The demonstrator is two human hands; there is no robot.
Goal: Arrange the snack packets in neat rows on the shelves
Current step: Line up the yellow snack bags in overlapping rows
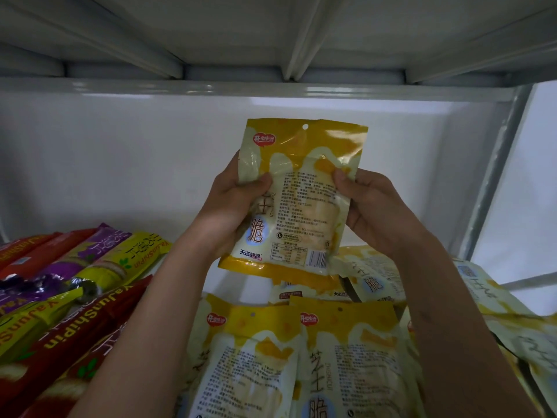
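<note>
Centrally, left hand (238, 203) and right hand (373, 206) each grip 1 edge of a yellow snack packet (297, 197), held upright above matching packets (301, 357) on the white shelf (120, 164)

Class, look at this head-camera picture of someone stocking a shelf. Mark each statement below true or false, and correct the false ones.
1. Both hands hold one yellow and white plastic snack packet. True: the left hand and right hand grip its sides.
2. The held packet lies flat on the shelf. False: it is raised upright above the other yellow and white packets.
3. Long red, purple and yellow tube-shaped packets lie at the left. True.
4. The held packet has been torn open. False: its top edge looks sealed, with a small hanging hole.
5. The white metal shelf back wall is covered with packets. False: it shows bare.
</note>
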